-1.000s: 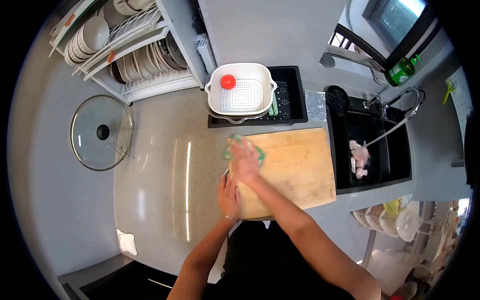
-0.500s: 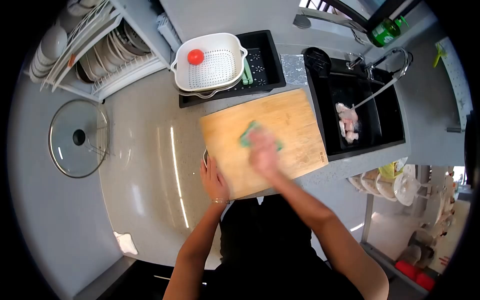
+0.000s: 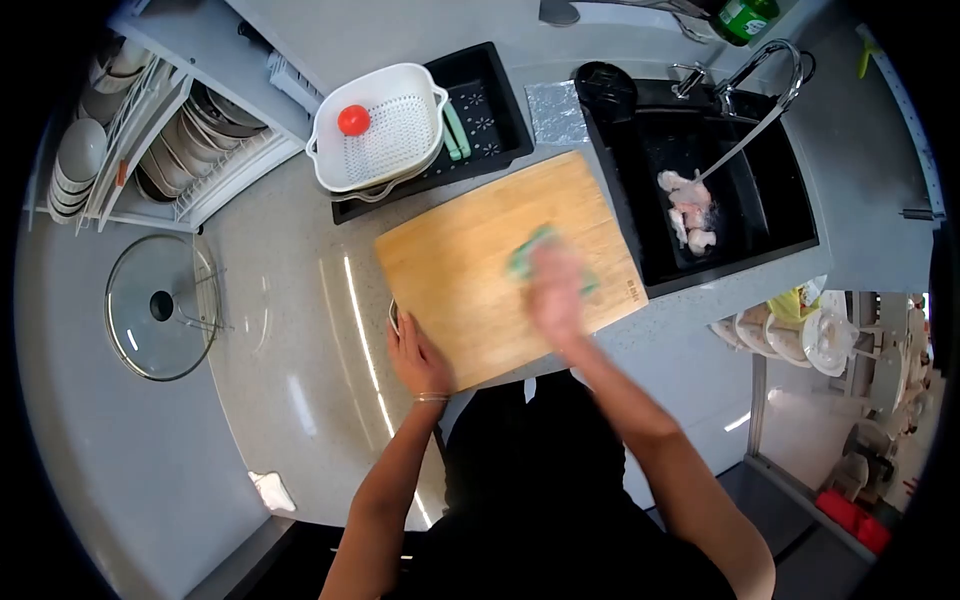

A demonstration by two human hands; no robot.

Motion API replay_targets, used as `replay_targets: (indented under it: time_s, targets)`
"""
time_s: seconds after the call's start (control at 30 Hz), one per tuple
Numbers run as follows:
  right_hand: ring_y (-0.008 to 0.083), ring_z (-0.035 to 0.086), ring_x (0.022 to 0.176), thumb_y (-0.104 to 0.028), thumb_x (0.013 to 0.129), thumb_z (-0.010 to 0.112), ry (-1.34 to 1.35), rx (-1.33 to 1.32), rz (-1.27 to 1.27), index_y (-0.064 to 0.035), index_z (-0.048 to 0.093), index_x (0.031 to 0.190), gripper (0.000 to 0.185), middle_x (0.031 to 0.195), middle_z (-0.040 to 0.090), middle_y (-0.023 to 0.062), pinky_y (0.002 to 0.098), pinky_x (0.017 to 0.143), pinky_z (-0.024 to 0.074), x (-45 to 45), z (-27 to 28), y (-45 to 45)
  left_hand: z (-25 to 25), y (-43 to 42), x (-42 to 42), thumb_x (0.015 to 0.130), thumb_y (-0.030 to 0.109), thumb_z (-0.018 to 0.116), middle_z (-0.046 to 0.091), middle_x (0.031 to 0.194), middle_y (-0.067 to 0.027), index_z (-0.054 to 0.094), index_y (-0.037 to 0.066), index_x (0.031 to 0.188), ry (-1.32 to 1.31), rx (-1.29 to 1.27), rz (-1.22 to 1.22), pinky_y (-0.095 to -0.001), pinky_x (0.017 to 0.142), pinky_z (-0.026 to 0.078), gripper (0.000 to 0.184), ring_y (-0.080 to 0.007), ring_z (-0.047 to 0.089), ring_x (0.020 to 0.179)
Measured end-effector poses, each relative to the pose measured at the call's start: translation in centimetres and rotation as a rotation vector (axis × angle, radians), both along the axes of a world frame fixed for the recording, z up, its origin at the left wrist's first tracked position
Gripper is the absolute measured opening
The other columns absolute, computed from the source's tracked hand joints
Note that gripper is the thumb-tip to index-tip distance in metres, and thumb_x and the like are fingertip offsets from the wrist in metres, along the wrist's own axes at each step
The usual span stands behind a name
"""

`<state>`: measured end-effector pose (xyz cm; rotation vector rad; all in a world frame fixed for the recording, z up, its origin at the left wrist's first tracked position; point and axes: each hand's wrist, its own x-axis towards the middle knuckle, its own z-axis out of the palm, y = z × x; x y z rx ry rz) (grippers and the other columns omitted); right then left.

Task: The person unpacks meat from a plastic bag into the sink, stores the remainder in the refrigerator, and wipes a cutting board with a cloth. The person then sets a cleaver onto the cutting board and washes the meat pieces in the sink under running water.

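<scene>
A wooden cutting board [image 3: 470, 290] lies on the counter in front of me. My left hand [image 3: 418, 360] holds its lower left edge, fingers along the side. Blurred by motion, my right hand [image 3: 555, 295] is closed on a green cloth [image 3: 522, 258] and presses it against the right half of the board. Parts of the cloth show on both sides of the hand; the rest is hidden under it.
Water runs from the tap [image 3: 752, 65] onto pieces of raw meat [image 3: 690, 212] in the black sink [image 3: 760, 235]. A white colander [image 3: 395, 135] holds a tomato [image 3: 353, 120]. Green-handled utensils [image 3: 456, 132] lie in a black tray [image 3: 500, 105]. A glass lid [image 3: 162, 340] is at left.
My right hand has moved the cloth to the right across the board. The whole view has shifted and turned slightly. My left hand still holds the board's edge.
</scene>
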<state>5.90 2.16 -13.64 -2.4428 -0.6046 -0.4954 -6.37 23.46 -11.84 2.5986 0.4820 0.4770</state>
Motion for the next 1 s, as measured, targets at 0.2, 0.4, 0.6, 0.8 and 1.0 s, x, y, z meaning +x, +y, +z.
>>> replay_targets:
  time_s: [0.2, 0.4, 0.6, 0.8, 1.0]
  targets:
    - [0.0260, 0.041, 0.127, -0.011, 0.083, 0.048, 0.253, -0.067, 0.617, -0.0051, 0.049, 0.128, 0.045, 0.132, 0.050, 0.0098, 0.0425, 0.109, 0.0261, -7.1, 4.6, 5.8, -0.7, 0.6, -0.4, 0.091, 0.006, 0.041, 0.047, 0.135, -0.0160, 0.046, -0.001, 0.130, 0.011, -0.030, -0.007, -0.0439, 0.104, 0.031, 0.041, -0.0411, 0.038, 0.126]
    - [0.0360, 0.053, 0.098, -0.006, 0.083, 0.052, -0.074, 0.049, 0.019, 0.0023, 0.055, 0.114, 0.032, 0.106, 0.058, 0.0188, 0.0453, 0.084, 0.0417, -0.8, 2.8, -10.9, -0.2, 0.6, -0.6, 0.088, 0.004, 0.043, 0.050, 0.132, -0.0152, 0.047, 0.002, 0.131, 0.019, 0.038, 0.008, -0.0438, 0.103, 0.034, 0.043, -0.0406, 0.042, 0.123]
    - [0.0361, 0.050, 0.111, -0.001, 0.089, 0.043, 0.169, 0.188, -0.357, 0.0003, 0.053, 0.122, 0.035, 0.118, 0.055, 0.0206, 0.0411, 0.100, 0.0344, 2.8, 7.1, -13.9, -0.6, 0.8, -0.1, 0.082, 0.000, 0.048, 0.053, 0.129, -0.0131, 0.050, 0.004, 0.129, -0.045, 0.054, 0.031, -0.0442, 0.100, 0.037, 0.047, -0.0399, 0.045, 0.121]
    - [0.0259, 0.040, 0.128, -0.020, 0.078, 0.061, 0.151, -0.203, 0.548, -0.0079, 0.057, 0.118, 0.042, 0.129, 0.052, 0.0099, 0.0465, 0.109, 0.0206, -3.7, 3.5, 5.3, -0.8, 1.0, -0.4, 0.085, 0.004, 0.048, 0.053, 0.129, -0.0136, 0.050, 0.004, 0.128, -0.060, 0.039, 0.025, -0.0448, 0.099, 0.036, 0.043, -0.0396, 0.045, 0.121]
    - [0.0281, 0.041, 0.127, -0.015, 0.078, 0.060, 0.083, -0.008, 0.404, -0.0081, 0.060, 0.113, 0.036, 0.130, 0.053, 0.0075, 0.0506, 0.106, 0.0257, 0.3, 2.2, 0.6, 0.1, 0.7, -0.4, 0.086, 0.005, 0.047, 0.052, 0.130, -0.0143, 0.048, 0.004, 0.130, -0.032, 0.022, 0.029, -0.0458, 0.101, 0.033, 0.044, -0.0392, 0.042, 0.124]
